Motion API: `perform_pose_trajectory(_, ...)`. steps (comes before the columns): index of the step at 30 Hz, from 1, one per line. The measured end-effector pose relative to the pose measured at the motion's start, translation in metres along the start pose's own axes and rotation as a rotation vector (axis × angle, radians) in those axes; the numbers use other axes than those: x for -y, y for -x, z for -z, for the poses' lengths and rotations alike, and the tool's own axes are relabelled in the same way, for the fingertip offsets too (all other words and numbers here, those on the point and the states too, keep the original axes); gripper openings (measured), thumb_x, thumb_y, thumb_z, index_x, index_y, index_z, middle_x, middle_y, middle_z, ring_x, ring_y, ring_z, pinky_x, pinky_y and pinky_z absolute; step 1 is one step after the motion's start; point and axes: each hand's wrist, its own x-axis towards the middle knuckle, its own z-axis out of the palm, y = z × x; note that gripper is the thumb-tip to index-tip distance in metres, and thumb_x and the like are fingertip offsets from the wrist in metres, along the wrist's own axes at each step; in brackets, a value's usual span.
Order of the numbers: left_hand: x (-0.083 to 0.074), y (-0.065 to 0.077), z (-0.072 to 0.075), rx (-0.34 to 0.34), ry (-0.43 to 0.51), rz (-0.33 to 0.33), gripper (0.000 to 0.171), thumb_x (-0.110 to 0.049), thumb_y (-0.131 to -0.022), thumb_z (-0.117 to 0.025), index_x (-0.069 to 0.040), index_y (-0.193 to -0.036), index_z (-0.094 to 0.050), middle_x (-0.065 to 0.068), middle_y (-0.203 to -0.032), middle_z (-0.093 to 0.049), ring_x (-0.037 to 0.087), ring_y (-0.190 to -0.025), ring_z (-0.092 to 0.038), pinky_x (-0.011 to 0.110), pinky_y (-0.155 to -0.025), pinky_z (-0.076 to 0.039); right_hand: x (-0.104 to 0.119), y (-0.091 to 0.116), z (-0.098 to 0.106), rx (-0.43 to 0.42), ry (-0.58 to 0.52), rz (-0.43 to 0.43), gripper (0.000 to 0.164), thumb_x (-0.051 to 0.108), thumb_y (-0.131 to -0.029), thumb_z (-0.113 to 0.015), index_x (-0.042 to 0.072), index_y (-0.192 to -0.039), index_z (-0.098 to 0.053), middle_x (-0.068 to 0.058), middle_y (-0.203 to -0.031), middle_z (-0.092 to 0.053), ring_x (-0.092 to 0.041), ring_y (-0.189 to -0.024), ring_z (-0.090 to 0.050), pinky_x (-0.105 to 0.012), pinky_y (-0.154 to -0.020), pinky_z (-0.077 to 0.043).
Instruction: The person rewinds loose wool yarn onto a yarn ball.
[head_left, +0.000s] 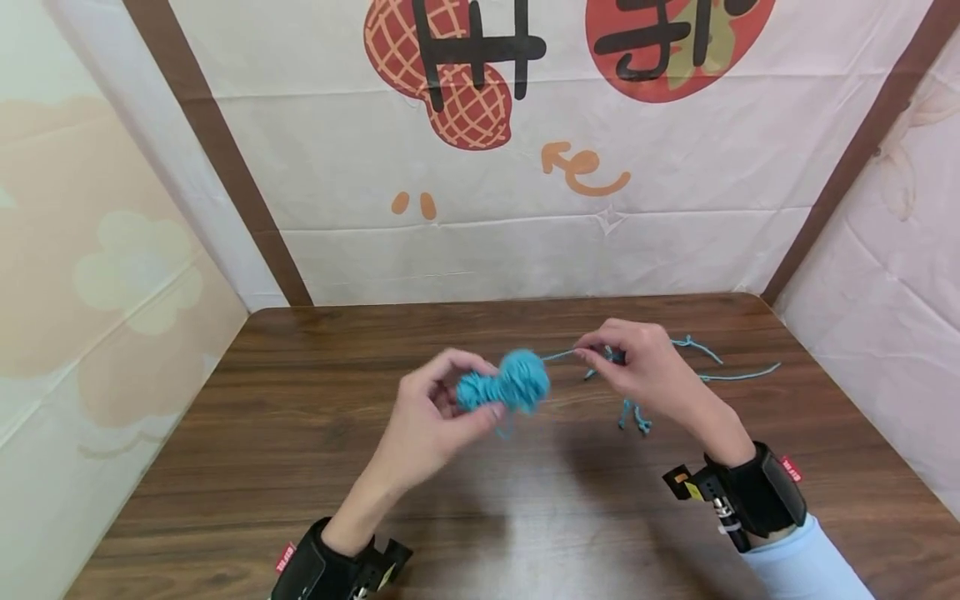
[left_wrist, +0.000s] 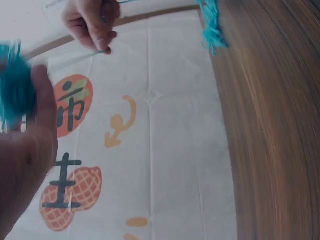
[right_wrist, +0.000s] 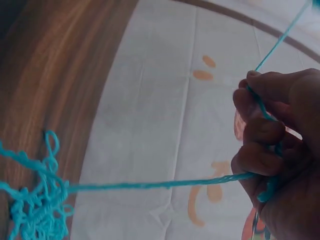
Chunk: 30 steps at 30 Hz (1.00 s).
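Note:
My left hand [head_left: 427, 417] holds a small turquoise ball of yarn [head_left: 525, 382] between thumb and fingers, above the table; in the left wrist view the yarn ball [left_wrist: 17, 90] is blurred. A taut yarn strand [head_left: 558, 356] runs from it to my right hand [head_left: 637, 362], which pinches the strand at thumb and fingertip. In the right wrist view the strand [right_wrist: 280, 42] threads through the curled fingers and on to a looped turquoise yarn piece [right_wrist: 42, 210]. Below those fingers shows a thin metallic shaft [right_wrist: 255, 220] of unclear kind.
Loose turquoise yarn ends [head_left: 742, 375] spread behind and beside the right hand, over the brown wooden table [head_left: 300, 467]. A white printed cloth [head_left: 337, 258] hangs behind the table's far edge, with more cloth at both sides.

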Motion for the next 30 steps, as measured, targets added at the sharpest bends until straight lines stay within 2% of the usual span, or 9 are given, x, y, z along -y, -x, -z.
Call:
perform_pose_trajectory(4, -0.001, -0.013, 0.004, -0.255, 0.056, 0.04, 0.032, 0.0, -0.088, -0.074, -0.002, -0.118, -0.062, 0.005, -0.1, -0.066, 0.009, -0.082, -0.067, 0.022, -0.069, -0.06, 0.014, 0.004, -0.011, 0.098, -0.042, 0.029, 0.009, 0.004, -0.091, -0.074, 0.009, -0.096, -0.078, 0.003, -0.084, -0.072, 0.003, -0.064, -0.054, -0.016, -0.054, -0.045)
perform_pose_trajectory(6, -0.001, -0.019, 0.006, -0.343, 0.045, 0.067, 0.032, -0.003, -0.089, -0.075, -0.004, -0.118, -0.063, 0.005, -0.103, -0.067, 0.01, -0.085, -0.07, 0.022, -0.073, -0.061, 0.023, 0.007, -0.016, 0.139, -0.057, 0.033, 0.008, 0.006, -0.091, -0.074, 0.011, -0.097, -0.078, 0.005, -0.084, -0.072, 0.004, -0.064, -0.054, -0.016, -0.054, -0.046)
perform_pose_trajectory(9, 0.003, -0.025, 0.006, -0.41, -0.003, 0.097, 0.034, -0.008, -0.089, -0.078, -0.007, -0.12, -0.064, 0.006, -0.106, -0.068, 0.013, -0.089, -0.071, 0.024, -0.078, -0.063, 0.037, 0.01, -0.021, 0.182, -0.061, 0.034, 0.008, 0.009, -0.092, -0.074, 0.013, -0.098, -0.078, 0.007, -0.085, -0.07, 0.006, -0.065, -0.054, -0.014, -0.056, -0.047)
perform_pose_trajectory(13, 0.011, -0.029, 0.006, -0.447, -0.079, 0.107, 0.039, -0.012, -0.087, -0.08, -0.012, -0.123, -0.064, 0.01, -0.103, -0.069, 0.015, -0.086, -0.071, 0.022, -0.076, -0.061, 0.05, 0.015, -0.023, 0.239, -0.071, 0.025, 0.008, 0.012, -0.093, -0.074, 0.016, -0.099, -0.078, 0.009, -0.083, -0.066, 0.008, -0.064, -0.051, -0.013, -0.055, -0.045)
perform_pose_trajectory(16, 0.017, -0.031, 0.006, -0.454, -0.146, 0.084, 0.039, -0.012, -0.086, -0.081, -0.013, -0.121, -0.064, 0.01, -0.101, -0.07, 0.015, -0.086, -0.071, 0.019, -0.075, -0.06, 0.057, 0.018, -0.022, 0.269, -0.071, 0.033, 0.007, 0.014, -0.093, -0.074, 0.019, -0.097, -0.077, 0.011, -0.082, -0.063, 0.009, -0.063, -0.048, -0.012, -0.054, -0.043)
perform_pose_trajectory(19, 0.021, -0.031, 0.005, -0.426, -0.236, 0.047, 0.035, -0.012, -0.085, -0.082, -0.012, -0.116, -0.066, 0.008, -0.101, -0.071, 0.014, -0.086, -0.069, 0.018, -0.074, -0.06, 0.063, 0.021, -0.02, 0.263, -0.066, 0.068, 0.008, 0.013, -0.092, -0.075, 0.021, -0.094, -0.075, 0.014, -0.081, -0.062, 0.01, -0.063, -0.047, -0.01, -0.055, -0.042)
perform_pose_trajectory(25, 0.026, -0.024, -0.001, -0.279, -0.387, 0.026, 0.031, -0.01, -0.082, -0.084, -0.014, -0.11, -0.07, 0.003, -0.1, -0.075, 0.013, -0.088, -0.071, 0.026, -0.076, -0.063, 0.073, 0.022, -0.011, 0.199, -0.073, 0.178, 0.013, 0.011, -0.087, -0.079, 0.022, -0.092, -0.075, 0.016, -0.082, -0.06, 0.011, -0.063, -0.046, -0.004, -0.058, -0.038)
perform_pose_trajectory(28, 0.028, -0.02, -0.005, -0.212, -0.424, 0.032, 0.03, -0.01, -0.083, -0.083, -0.015, -0.109, -0.071, 0.002, -0.101, -0.075, 0.013, -0.088, -0.071, 0.029, -0.076, -0.064, 0.075, 0.019, -0.005, 0.159, -0.074, 0.227, 0.018, 0.008, -0.085, -0.08, 0.022, -0.094, -0.074, 0.016, -0.083, -0.06, 0.01, -0.064, -0.048, -0.003, -0.059, -0.039)
perform_pose_trajectory(30, 0.03, -0.017, -0.008, -0.177, -0.434, 0.044, 0.029, -0.01, -0.082, -0.083, -0.015, -0.109, -0.071, 0.002, -0.098, -0.075, 0.012, -0.085, -0.069, 0.027, -0.074, -0.062, 0.075, 0.017, -0.003, 0.137, -0.068, 0.248, 0.02, 0.007, -0.084, -0.081, 0.023, -0.095, -0.074, 0.015, -0.083, -0.059, 0.009, -0.064, -0.048, -0.003, -0.06, -0.039)
